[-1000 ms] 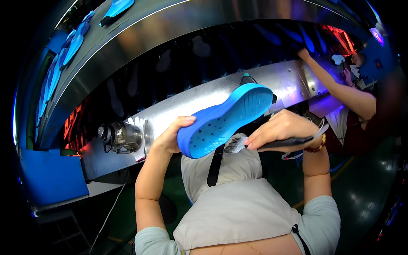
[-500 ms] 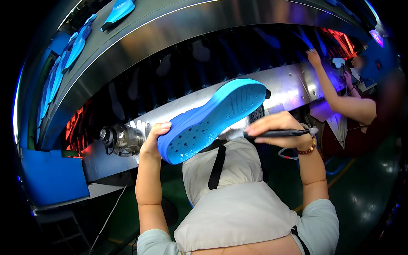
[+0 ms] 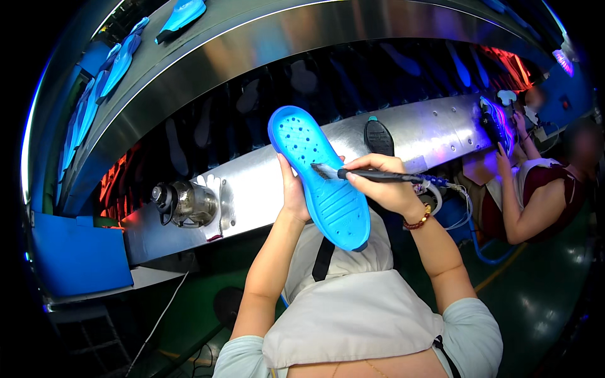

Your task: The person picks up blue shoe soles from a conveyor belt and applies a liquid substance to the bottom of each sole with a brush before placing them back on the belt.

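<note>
A bright blue shoe sole (image 3: 328, 183) is held up in front of my apron, its hollow inner side with holes and ridges facing me. My left hand (image 3: 294, 192) grips it by the left edge, the fingers hidden behind it. In my right hand (image 3: 387, 186) is a black-handled brush (image 3: 378, 176), held like a pen. The pale bristles touch the inside of the sole near its middle. A cord or tube runs from the rear of the handle, past the beaded bracelet on my wrist.
Below a dark rack of hanging soles runs a metal ledge (image 3: 252, 164). On it stand a metal pot (image 3: 192, 203), a white glove (image 3: 213, 189) and a dark sole (image 3: 379, 136). More blue soles (image 3: 120, 66) lie on the belt at upper left. A co-worker (image 3: 535, 201) sits at right.
The blue sole has swung from slanting sideways to nearly upright, toe and heel turned. My right hand moved left, bringing the brush onto its inner face. The co-worker's raised arm came down.
</note>
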{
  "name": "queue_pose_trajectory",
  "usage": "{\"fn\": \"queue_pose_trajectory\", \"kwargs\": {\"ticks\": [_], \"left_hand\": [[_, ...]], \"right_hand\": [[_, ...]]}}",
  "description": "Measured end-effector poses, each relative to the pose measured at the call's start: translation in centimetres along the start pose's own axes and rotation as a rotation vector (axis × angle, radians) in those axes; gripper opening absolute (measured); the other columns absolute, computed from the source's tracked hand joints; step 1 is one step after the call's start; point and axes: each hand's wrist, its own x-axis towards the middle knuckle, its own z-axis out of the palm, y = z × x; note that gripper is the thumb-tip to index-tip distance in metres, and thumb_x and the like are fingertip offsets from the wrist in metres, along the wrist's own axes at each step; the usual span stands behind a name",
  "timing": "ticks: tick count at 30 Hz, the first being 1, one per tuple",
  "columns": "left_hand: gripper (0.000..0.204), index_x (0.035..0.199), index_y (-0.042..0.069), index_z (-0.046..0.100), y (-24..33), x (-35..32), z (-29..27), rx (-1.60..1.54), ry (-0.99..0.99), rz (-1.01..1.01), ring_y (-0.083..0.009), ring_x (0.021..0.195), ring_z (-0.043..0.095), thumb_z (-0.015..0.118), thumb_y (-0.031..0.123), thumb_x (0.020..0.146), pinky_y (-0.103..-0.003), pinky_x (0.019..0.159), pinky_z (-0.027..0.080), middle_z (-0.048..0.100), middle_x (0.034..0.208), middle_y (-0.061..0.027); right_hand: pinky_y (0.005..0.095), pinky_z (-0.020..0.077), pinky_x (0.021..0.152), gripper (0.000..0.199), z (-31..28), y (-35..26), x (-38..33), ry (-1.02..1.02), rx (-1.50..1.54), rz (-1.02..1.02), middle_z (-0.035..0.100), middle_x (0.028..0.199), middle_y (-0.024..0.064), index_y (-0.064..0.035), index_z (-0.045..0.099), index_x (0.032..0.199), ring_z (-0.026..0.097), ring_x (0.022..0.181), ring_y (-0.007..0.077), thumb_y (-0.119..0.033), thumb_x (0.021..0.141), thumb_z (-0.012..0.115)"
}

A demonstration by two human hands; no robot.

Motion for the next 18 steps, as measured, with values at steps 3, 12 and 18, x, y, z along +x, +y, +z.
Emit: {"fn": "queue_pose_trajectory", "kwargs": {"ticks": [3,12,18], "left_hand": [[0.094,0.128,0.006,0.034,0.6,-0.1,-0.3,-0.035,0.046,0.030,-0.0346,0.107,0.049,0.019,0.079,0.072,-0.047,0.090,0.041,0.050,0.116,-0.0214],[0.087,0.130,0.009,0.032,1.7,-1.6,2.4,-0.087,-0.085,0.161,-0.0356,0.101,0.052,0.021,0.076,0.075,-0.052,0.091,0.039,0.052,0.111,-0.0196],[0.087,0.129,0.010,0.033,3.4,-1.3,2.7,0.000,-0.205,0.229,-0.0361,0.101,0.051,0.024,0.076,0.074,-0.051,0.088,0.040,0.052,0.111,-0.0188]], "right_hand": [[0.0308,0.0487,0.065,0.014,1.7,-0.9,-1.1,-0.057,-0.376,-0.449,0.062,0.081,0.0094,-0.0021,0.060,0.078,0.062,0.073,0.0241,-0.001,0.065,0.065],[0.0316,0.0490,0.069,0.012,-0.5,-3.2,-0.2,-0.021,-0.148,-0.324,0.064,0.082,0.0111,-0.0008,0.061,0.078,0.063,0.076,0.0223,-0.001,0.066,0.064],[0.0330,0.0491,0.072,0.019,0.2,-5.0,-1.6,-0.392,0.050,-0.359,0.065,0.083,0.0116,-0.0016,0.064,0.083,0.063,0.080,0.0238,-0.002,0.065,0.068]]}}
